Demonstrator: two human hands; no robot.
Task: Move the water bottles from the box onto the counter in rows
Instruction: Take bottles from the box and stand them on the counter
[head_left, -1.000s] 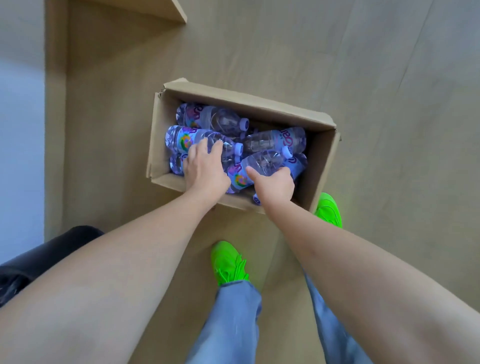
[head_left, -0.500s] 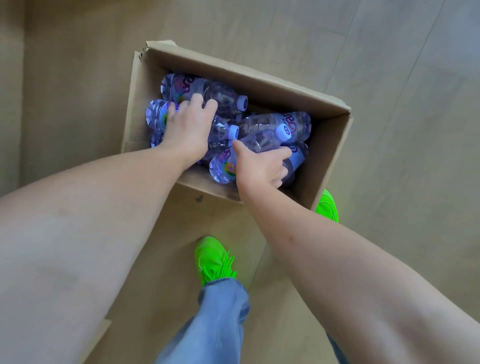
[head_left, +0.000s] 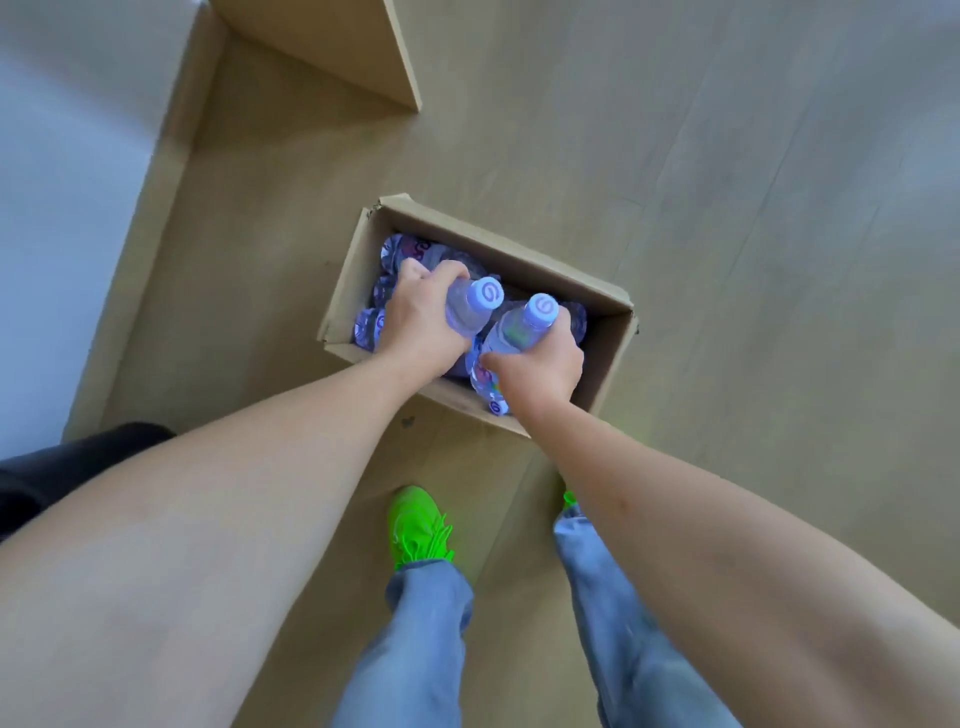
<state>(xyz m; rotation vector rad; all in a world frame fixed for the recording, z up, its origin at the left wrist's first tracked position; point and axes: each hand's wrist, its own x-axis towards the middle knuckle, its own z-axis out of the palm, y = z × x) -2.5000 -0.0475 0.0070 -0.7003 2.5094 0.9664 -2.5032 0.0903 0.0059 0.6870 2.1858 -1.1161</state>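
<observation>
Early in the task, by my read: no counter with bottles on it shows in this view, so nothing can be counted as placed, and the box (head_left: 524, 254) is far from emptied. Left hand (head_left: 421, 322) has fingers curled round the body of one water bottle (head_left: 470, 312), cap up toward the camera. Right hand (head_left: 540, 366) grips a second water bottle (head_left: 511, 332) the same way, thumb across the near side, cap up. The two held bottles sit just beside each other, nearly touching, raised above the pile and over the box opening, not yet clear of it. Remaining bottles (head_left: 395, 249) lie on their sides under and beyond the left hand, at least three partly visible; more may be hidden under the hands, count unclear. So what's left: carry this pair out, set it down, repeat for the rest, line up rows. Bottle look: small clear plastic, pale lilac caps with a swirl mark, purple labels with multicoloured print; look full, though the water level can't be read. Box is plain brown cardboard, top open, on the wooden floor directly ahead of the person's green shoe (head_left: 418, 525). A pale surface runs along the far left, well apart from the left hand; can't tell if that's the counter.
</observation>
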